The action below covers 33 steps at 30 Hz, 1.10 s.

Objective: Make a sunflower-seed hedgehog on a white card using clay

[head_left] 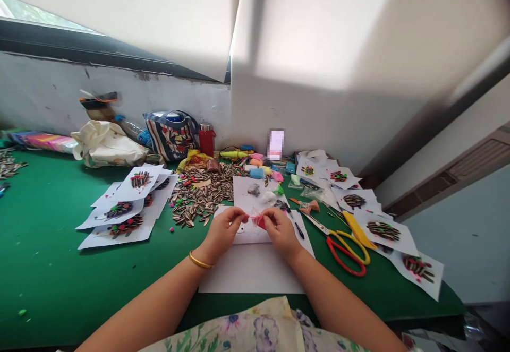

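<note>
So we've got one pair of scissors point(320, 226), one red bottle point(206, 140), one phone point(275, 144), one gold bangle point(200, 260), one black pen point(299, 230), and way more striped seeds point(217, 186) than we can count.

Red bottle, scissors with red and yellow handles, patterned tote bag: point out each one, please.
Red bottle point(206, 142): head view, on the middle of its body.
Scissors point(327, 231): head view, around the pivot between blades and handles.
Tote bag point(172, 139): head view, on its patterned side.
</note>
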Each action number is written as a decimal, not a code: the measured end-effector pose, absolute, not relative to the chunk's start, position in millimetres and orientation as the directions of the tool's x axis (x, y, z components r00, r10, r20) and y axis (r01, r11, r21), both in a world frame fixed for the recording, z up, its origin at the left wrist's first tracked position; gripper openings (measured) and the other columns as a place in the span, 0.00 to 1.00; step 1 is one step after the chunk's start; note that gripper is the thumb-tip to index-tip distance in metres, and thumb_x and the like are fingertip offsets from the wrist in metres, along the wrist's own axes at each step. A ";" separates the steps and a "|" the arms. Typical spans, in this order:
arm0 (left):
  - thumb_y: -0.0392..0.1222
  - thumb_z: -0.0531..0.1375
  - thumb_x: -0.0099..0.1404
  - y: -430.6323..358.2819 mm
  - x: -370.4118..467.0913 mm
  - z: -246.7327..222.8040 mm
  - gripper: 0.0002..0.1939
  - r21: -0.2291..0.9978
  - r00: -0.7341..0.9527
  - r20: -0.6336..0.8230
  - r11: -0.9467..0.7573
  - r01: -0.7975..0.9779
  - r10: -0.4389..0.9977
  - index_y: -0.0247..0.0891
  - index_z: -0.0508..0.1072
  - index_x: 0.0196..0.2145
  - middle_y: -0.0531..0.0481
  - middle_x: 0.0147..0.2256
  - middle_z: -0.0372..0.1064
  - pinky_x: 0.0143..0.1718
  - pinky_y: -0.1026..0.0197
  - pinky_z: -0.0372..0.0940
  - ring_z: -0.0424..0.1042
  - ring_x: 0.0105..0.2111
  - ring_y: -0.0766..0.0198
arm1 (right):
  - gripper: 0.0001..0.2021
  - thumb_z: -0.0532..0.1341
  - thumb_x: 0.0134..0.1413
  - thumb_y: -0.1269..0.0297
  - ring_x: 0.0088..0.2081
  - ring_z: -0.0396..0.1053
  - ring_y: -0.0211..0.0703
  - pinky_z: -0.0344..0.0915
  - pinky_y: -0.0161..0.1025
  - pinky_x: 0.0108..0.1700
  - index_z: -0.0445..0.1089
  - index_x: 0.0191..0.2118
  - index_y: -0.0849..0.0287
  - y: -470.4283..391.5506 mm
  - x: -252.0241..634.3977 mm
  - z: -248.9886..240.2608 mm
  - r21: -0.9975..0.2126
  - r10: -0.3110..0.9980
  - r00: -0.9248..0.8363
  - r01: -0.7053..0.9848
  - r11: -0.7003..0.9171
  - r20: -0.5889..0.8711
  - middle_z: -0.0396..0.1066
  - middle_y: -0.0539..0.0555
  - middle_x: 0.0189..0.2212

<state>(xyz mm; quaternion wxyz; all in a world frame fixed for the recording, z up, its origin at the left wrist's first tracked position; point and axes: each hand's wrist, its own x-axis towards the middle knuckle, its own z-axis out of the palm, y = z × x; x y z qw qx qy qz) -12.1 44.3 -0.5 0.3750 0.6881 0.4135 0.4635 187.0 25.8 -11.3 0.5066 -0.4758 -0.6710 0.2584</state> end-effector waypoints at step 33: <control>0.48 0.71 0.49 51.7 -18.3 6.1 0.15 0.987 0.014 0.147 -0.146 -0.069 0.989 0.36 0.74 0.30 0.53 0.25 0.72 0.29 0.64 0.67 0.71 0.26 0.66 | 0.06 0.55 0.60 0.65 0.35 0.66 0.43 0.63 0.39 0.38 0.69 0.36 0.56 35.6 195.5 -15.8 -0.769 0.907 -0.031 0.518 0.374 0.421 0.69 0.52 0.33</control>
